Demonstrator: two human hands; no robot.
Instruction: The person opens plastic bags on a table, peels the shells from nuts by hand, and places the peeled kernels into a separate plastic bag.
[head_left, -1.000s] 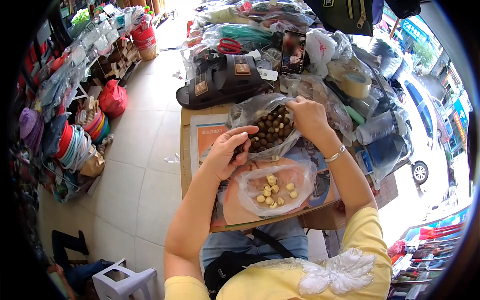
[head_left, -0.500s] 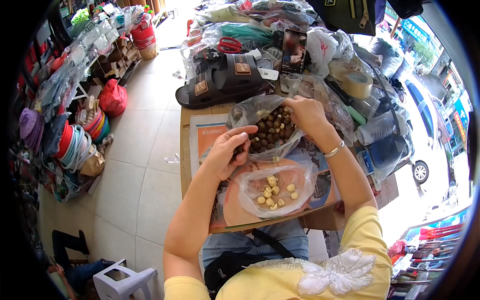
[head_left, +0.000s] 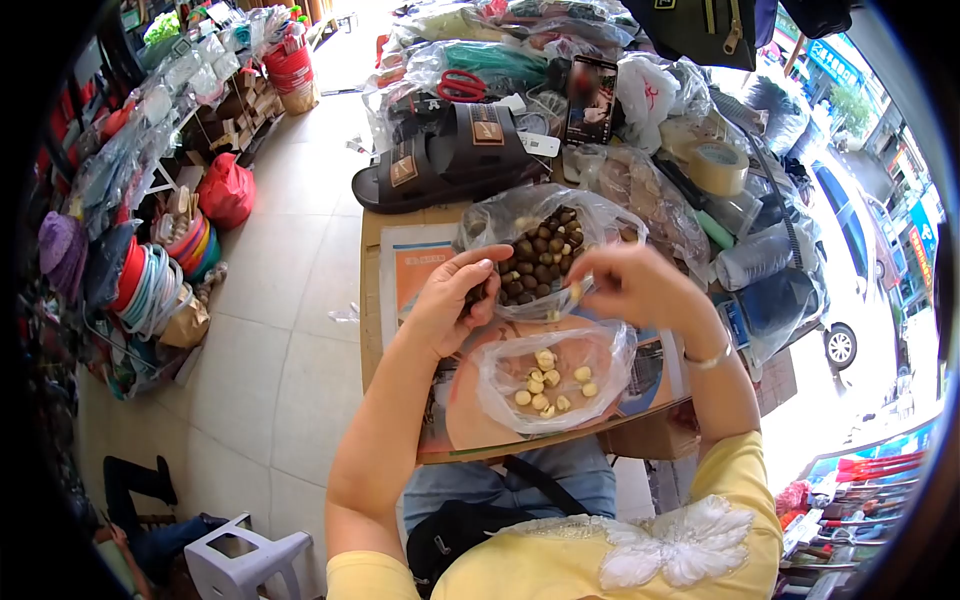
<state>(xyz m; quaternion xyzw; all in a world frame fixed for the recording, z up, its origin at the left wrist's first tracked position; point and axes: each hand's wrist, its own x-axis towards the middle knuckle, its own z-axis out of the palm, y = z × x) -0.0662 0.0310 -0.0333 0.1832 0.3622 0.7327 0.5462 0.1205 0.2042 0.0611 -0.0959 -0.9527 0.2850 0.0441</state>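
Note:
A clear plastic bag [head_left: 480, 222] full of dark brown round nuts [head_left: 540, 255] lies open on the table. My left hand [head_left: 455, 300] is at its left edge, thumb against the curled fingers; something dark shows in them, but I cannot make out what. On the bag's right side is my right hand [head_left: 640, 285], fingers bent and a little blurred, with a pale shelled nut [head_left: 576, 291] at the fingertips. Nearer to me, a second clear bag [head_left: 490, 385] is spread open, with several cream-coloured shelled nuts [head_left: 545, 380] inside.
Printed sheets [head_left: 405, 262] cover the table under the bags. Behind them sit black sandals [head_left: 440, 160], a phone [head_left: 590, 100], red-handled scissors [head_left: 461, 86], a tape roll [head_left: 717, 167] and wrapped goods. A plastic stool [head_left: 245, 560] and a seated person's legs [head_left: 140, 500] are at lower left.
My right hand has come away from the nut bag's far rim, moving down and right to its near right side. That rim has dropped open. My left hand has hardly moved.

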